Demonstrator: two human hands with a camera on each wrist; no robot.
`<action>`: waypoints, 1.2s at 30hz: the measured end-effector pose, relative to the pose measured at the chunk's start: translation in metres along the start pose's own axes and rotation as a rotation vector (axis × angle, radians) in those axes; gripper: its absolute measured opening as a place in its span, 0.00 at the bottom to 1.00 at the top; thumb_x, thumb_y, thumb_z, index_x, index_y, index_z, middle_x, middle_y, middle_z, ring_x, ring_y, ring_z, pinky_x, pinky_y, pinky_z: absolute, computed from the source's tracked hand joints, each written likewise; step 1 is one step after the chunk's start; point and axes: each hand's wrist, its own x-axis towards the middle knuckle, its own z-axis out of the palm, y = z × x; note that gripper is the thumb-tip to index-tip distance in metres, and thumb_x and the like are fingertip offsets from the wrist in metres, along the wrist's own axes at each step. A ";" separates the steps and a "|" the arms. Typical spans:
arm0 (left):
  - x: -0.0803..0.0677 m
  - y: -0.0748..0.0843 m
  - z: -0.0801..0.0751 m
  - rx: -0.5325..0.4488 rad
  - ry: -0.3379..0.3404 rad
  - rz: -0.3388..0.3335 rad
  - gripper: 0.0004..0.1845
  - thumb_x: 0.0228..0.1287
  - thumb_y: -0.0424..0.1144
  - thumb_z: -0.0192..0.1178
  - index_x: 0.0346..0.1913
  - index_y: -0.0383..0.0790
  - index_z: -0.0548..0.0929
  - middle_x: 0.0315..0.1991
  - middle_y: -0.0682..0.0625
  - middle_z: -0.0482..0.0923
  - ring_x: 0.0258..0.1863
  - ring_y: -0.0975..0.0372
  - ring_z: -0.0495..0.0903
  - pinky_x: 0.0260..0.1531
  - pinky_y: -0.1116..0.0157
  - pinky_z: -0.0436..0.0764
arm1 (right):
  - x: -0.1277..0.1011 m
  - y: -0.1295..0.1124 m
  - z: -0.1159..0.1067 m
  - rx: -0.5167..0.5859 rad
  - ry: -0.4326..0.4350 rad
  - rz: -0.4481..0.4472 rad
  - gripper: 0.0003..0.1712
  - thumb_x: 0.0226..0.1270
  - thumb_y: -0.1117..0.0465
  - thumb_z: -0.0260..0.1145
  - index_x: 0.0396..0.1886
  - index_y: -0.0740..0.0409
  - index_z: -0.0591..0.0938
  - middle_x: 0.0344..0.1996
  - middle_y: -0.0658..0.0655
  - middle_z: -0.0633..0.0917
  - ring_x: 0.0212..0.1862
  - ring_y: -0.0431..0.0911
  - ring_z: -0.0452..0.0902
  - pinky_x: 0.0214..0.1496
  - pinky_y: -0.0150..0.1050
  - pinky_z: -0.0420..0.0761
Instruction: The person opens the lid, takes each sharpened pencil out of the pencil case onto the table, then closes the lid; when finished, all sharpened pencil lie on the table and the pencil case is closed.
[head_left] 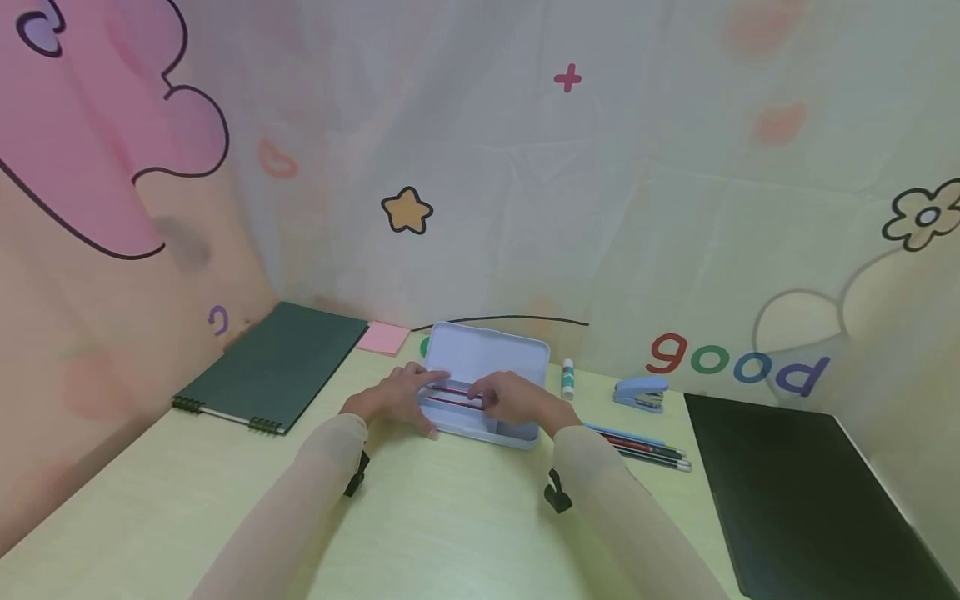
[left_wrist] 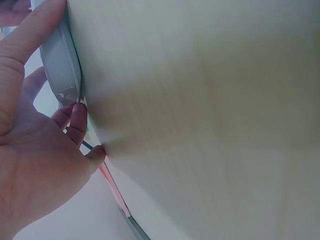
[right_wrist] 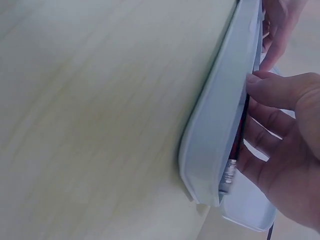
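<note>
A white pencil case (head_left: 487,346) stands with its lid raised at the back of the table. Dark red pencils (head_left: 453,403) lie lengthwise in its tray. My left hand (head_left: 397,398) grips the case's left end, thumb at the front wall and fingers over the far side; the left wrist view shows this hand (left_wrist: 45,145) around the case's end (left_wrist: 60,65). Over the tray's right part, my right hand (head_left: 513,398) pinches a pencil. In the right wrist view, that pencil's metal-banded end (right_wrist: 229,175) shows under the fingers, inside the case wall (right_wrist: 215,120).
Several pencils (head_left: 645,448) lie to the right of the case, near a blue stapler (head_left: 641,393) and a glue stick (head_left: 567,379). A black mat (head_left: 810,492) covers the right side. At left are a dark green spiral notebook (head_left: 281,367) and pink sticky notes (head_left: 383,338).
</note>
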 end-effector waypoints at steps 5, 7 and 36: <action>0.002 0.000 0.001 0.005 0.000 -0.010 0.53 0.46 0.52 0.79 0.77 0.63 0.61 0.70 0.44 0.60 0.63 0.50 0.62 0.64 0.42 0.71 | -0.001 -0.005 -0.004 0.014 -0.001 0.002 0.21 0.67 0.69 0.67 0.58 0.52 0.84 0.41 0.51 0.86 0.43 0.46 0.76 0.57 0.42 0.81; 0.002 -0.001 0.002 0.000 0.002 -0.012 0.53 0.46 0.52 0.79 0.76 0.63 0.61 0.70 0.44 0.60 0.64 0.49 0.62 0.64 0.42 0.71 | -0.001 -0.008 -0.005 0.009 -0.008 0.003 0.22 0.67 0.70 0.67 0.59 0.51 0.84 0.41 0.52 0.86 0.44 0.46 0.77 0.58 0.43 0.81; 0.001 0.000 0.001 -0.004 0.011 -0.011 0.53 0.47 0.51 0.79 0.76 0.63 0.61 0.72 0.43 0.58 0.68 0.47 0.61 0.66 0.39 0.68 | -0.071 0.026 -0.034 -0.054 -0.058 -0.066 0.27 0.64 0.77 0.58 0.58 0.53 0.84 0.44 0.53 0.86 0.41 0.44 0.78 0.46 0.38 0.81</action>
